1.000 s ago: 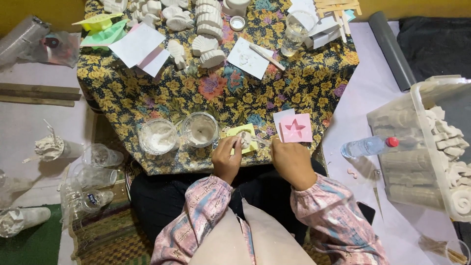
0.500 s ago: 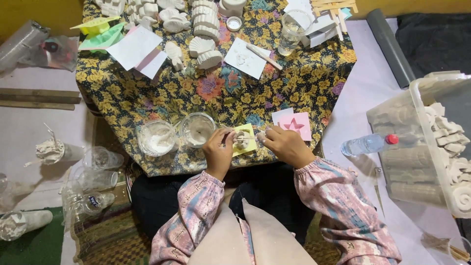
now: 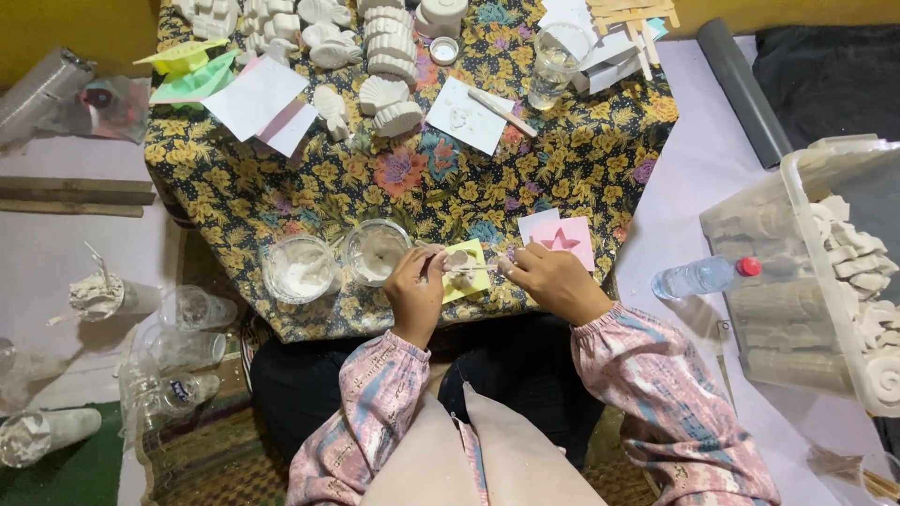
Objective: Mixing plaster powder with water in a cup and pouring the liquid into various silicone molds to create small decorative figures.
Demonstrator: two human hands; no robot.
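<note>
now left hand [image 3: 415, 289] curled on yellow-green paper [image 3: 466, 272], right hand [image 3: 548, 279] pinching thin stick [image 3: 473, 268]

A clear plastic bottle [image 3: 698, 277] with a red cap lies right of the table's edge. A clear plastic bin [image 3: 806, 281] stands beside it.

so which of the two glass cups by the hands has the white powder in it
The left glass cup, farther from the left hand, holds a heap of white powder. The glass cup beside it, next to that hand, looks nearly empty with a cloudy film.
</note>
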